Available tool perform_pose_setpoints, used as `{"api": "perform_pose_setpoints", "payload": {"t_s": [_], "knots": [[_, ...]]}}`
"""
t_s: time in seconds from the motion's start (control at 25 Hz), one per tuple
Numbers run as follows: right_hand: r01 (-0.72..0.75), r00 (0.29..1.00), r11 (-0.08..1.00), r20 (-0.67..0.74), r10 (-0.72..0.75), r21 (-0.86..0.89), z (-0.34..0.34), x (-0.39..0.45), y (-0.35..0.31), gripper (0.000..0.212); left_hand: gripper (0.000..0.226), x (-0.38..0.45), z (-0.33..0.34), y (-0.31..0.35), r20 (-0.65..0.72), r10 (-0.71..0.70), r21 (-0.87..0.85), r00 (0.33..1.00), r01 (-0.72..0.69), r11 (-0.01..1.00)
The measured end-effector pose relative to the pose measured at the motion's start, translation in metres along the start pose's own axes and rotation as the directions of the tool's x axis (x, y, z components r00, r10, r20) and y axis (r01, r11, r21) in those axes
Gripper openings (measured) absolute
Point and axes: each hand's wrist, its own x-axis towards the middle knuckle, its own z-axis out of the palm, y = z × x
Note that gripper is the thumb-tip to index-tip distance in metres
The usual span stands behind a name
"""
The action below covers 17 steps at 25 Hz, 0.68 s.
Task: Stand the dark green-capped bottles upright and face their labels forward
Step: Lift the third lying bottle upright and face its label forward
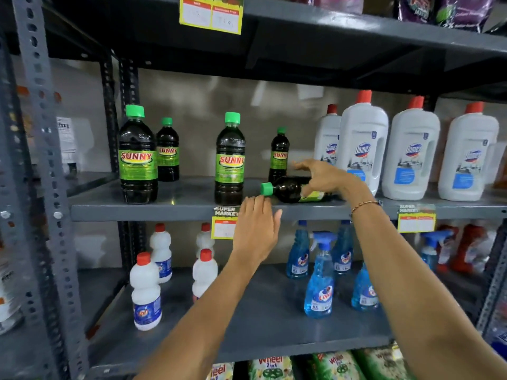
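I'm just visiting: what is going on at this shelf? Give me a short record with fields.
place: grey metal shelf in a shop
standing bottles: four dark green-capped bottles upright, labels forward, e.g. front left bottle
fallen bottle: lying bottle on its side, cap pointing left
right hand: right hand spread over the lying bottle, grip not closed
left hand: left hand open, just below the shelf edge near the cap
neighbours: white jugs with red caps to the right
left to do: stand the lying bottle up
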Motion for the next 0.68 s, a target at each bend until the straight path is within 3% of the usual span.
{"api": "perform_pose_setpoints", "payload": {"t_s": [0.12,0.24,0.48,0.68], "knots": [[0.031,0.978,0.99,0.207,-0.002,-0.137,-0.011,0.016,0.011,0.085,0.045,-0.002,0.02,0.005,0.006,-0.03,0.18,1.0,0.029,0.983],[0.115,0.973,0.964,0.224,-0.061,-0.238,-0.011,0.024,0.01,0.082,0.042,0.003,0.028,0.007,-0.065,-0.022,0.196,0.998,0.035,0.98],[0.202,0.978,0.971,-0.029,-0.207,-0.126,0.004,0.026,0.022,0.075,0.037,0.005,0.041,0.004,-0.241,0.049,0.234,0.969,0.009,0.972],[0.246,0.937,0.937,-0.309,-0.164,0.247,0.008,0.024,0.02,0.062,0.032,0.007,0.046,0.007,-0.316,0.023,0.243,0.949,0.058,0.968]]}}
